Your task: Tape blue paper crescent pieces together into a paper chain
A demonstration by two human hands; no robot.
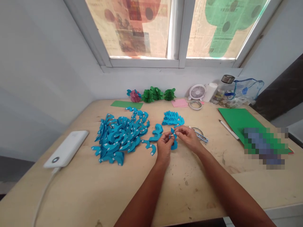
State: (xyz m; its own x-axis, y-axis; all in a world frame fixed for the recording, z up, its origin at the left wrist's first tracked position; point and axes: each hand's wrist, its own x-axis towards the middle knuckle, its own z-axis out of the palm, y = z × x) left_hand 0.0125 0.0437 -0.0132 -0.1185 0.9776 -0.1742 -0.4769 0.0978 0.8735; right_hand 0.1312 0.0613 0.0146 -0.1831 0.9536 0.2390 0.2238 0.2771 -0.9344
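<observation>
A small blue paper cutout (174, 145) is held up between my hands over the middle of the table. My left hand (165, 145) is closed on its left side, thumb pressed against it. The fingers of my right hand (188, 137) pinch at its upper edge; whether they hold the paper itself or a tiny bit of something on it is too small to tell. Left of my hands lie a few curved blue cutouts (156, 132) and a large heap of blue paper cutouts (120, 134) with small white patches. Another blue stack (173, 118) sits just beyond my hands.
A blue-handled cutter (201, 136) and a ring of tape lie beside my right hand. Green sheets (236, 119), a white pen (228, 129), a bottle (222, 90) and a small fan (197, 92) stand or lie rightward. A white power bank (68, 148) rests left. Folded paper figures (156, 93) line the wall.
</observation>
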